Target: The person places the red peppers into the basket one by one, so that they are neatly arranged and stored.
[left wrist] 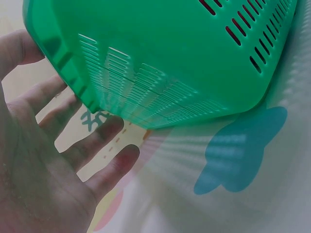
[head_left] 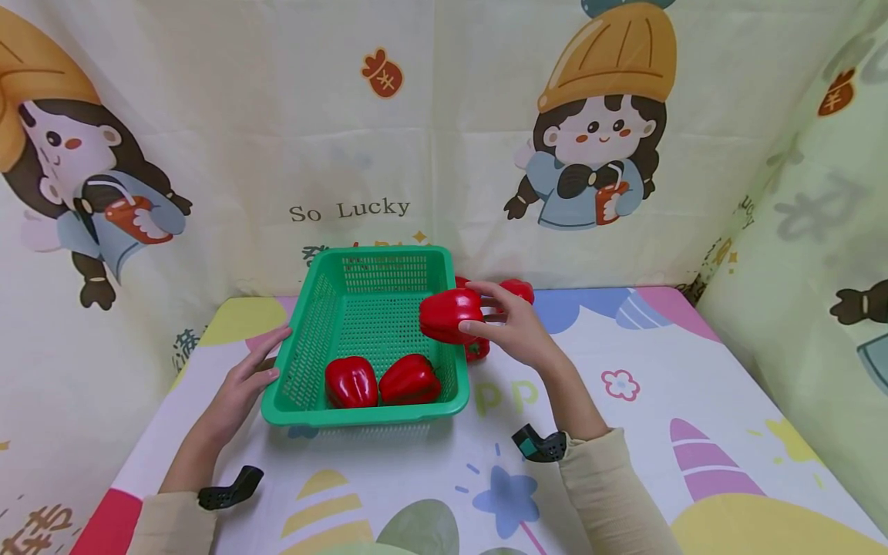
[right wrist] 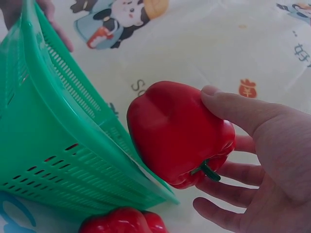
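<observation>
A red bell pepper (head_left: 451, 314) is gripped in the right hand (head_left: 511, 327), thumb on one side and fingers curled round the other, and is held above the right rim of a green plastic basket (head_left: 308, 339). In the right wrist view the pepper (right wrist: 177, 132) is seen with its green stem (right wrist: 208, 170) pointing toward the palm, close beside the basket wall (right wrist: 58, 145). Two more red peppers (head_left: 351, 381) (head_left: 409, 379) lie side by side at the near end of the basket. Further peppers (head_left: 516, 290) (head_left: 477, 349) are seen on the counter (head_left: 659, 401) just right of the basket. The left hand (head_left: 246, 378) is laid against the basket's left wall with fingers (left wrist: 92, 145) straight and spread, nothing being gripped.
</observation>
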Motion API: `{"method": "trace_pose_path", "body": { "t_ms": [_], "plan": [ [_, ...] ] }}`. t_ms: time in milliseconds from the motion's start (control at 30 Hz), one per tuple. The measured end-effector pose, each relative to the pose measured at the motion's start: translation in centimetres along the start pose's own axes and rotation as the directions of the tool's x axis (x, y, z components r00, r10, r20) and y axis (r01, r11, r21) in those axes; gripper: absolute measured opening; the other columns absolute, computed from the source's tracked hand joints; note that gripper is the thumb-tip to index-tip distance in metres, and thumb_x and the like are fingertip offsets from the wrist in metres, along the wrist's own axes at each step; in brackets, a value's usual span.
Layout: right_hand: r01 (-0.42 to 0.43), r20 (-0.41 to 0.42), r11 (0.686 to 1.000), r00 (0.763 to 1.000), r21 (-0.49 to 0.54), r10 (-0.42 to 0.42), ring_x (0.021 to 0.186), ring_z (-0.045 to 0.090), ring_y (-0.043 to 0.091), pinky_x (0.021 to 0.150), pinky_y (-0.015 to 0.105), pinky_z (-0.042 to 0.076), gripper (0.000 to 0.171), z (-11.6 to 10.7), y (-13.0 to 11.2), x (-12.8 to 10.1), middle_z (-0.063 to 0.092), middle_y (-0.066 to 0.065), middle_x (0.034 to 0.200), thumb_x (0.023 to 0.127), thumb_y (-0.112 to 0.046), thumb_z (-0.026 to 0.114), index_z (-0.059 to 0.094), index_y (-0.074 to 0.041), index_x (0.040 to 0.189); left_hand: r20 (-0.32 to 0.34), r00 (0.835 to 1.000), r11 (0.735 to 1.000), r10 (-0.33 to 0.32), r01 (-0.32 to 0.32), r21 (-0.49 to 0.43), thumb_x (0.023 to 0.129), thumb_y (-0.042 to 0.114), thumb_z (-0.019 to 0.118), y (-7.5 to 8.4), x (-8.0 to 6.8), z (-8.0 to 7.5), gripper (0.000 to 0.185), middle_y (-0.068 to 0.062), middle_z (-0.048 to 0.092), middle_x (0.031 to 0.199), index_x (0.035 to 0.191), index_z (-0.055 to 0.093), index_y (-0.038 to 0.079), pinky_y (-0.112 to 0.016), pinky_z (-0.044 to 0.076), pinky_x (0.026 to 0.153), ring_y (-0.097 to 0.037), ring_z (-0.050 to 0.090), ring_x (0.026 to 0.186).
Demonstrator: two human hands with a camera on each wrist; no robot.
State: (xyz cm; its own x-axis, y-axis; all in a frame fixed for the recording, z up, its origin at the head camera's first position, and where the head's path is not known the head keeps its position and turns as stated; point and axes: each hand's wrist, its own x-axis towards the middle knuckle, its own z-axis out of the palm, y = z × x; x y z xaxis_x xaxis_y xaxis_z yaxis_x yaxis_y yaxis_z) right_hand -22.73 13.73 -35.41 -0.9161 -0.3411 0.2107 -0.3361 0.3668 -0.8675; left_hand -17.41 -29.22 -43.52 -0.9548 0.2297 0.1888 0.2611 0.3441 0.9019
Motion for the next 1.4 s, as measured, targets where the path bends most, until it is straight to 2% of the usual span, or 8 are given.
{"method": "trace_pose_path", "body": {
  "t_ms": [900,1000,1167,1233,1400],
  "plan": [
    [-0.012,0.036,1.0,0.999,-0.02,0.012,0.117,0.057,0.031,0.081,0.04,0.057,0.066,0.9,0.0,0.5,0.055,0.006,0.133,0.081,-0.029,0.077,0.048,-0.024,0.14,0.004,1.0,1.0,-0.022,0.022,0.001,0.104,0.025,0.035,0.1,0.1,0.0,0.051,0.008,0.022,0.16,0.154,0.025,0.022,-0.011,0.037,0.091,0.005,0.04,0.122],
    [-0.005,0.041,1.0,0.999,-0.018,0.006,0.117,0.057,0.031,0.081,0.04,0.057,0.067,1.0,0.0,0.4,0.055,0.007,0.133,0.08,-0.028,0.077,0.047,-0.024,0.14,0.003,0.999,0.999,-0.032,0.032,0.014,0.105,0.026,0.036,0.1,0.0,0.0,0.051,0.008,0.022,0.16,0.154,0.025,0.023,-0.015,0.037,0.093,0.005,0.04,0.123],
    [0.001,0.048,1.0,0.999,-0.007,0.0,0.117,0.057,0.03,0.081,0.04,0.057,0.067,1.3,0.1,0.5,0.055,0.007,0.133,0.08,-0.027,0.077,0.047,-0.023,0.14,0.0,0.999,0.999,-0.044,0.043,0.031,0.105,0.027,0.035,0.2,0.0,0.0,0.051,0.008,0.021,0.16,0.154,0.025,0.024,-0.03,0.036,0.097,0.006,0.039,0.123],
    [0.005,0.048,1.0,0.999,-0.002,-0.004,0.117,0.057,0.03,0.082,0.04,0.057,0.066,1.4,0.1,0.5,0.055,0.007,0.132,0.081,-0.027,0.077,0.048,-0.023,0.14,0.0,0.999,0.998,-0.045,0.045,0.034,0.105,0.027,0.035,0.3,0.0,0.0,0.051,0.008,0.021,0.16,0.154,0.025,0.024,-0.032,0.036,0.097,0.006,0.039,0.122],
    [0.016,0.054,1.0,0.998,0.016,-0.017,0.118,0.056,0.032,0.083,0.041,0.057,0.065,1.6,0.0,0.6,0.056,0.009,0.132,0.082,-0.024,0.076,0.048,-0.02,0.14,-0.004,0.999,0.999,-0.038,0.038,0.035,0.104,0.027,0.035,0.3,0.0,0.1,0.051,0.007,0.021,0.16,0.154,0.025,0.024,-0.019,0.037,0.094,0.007,0.039,0.122]
  ]
}}
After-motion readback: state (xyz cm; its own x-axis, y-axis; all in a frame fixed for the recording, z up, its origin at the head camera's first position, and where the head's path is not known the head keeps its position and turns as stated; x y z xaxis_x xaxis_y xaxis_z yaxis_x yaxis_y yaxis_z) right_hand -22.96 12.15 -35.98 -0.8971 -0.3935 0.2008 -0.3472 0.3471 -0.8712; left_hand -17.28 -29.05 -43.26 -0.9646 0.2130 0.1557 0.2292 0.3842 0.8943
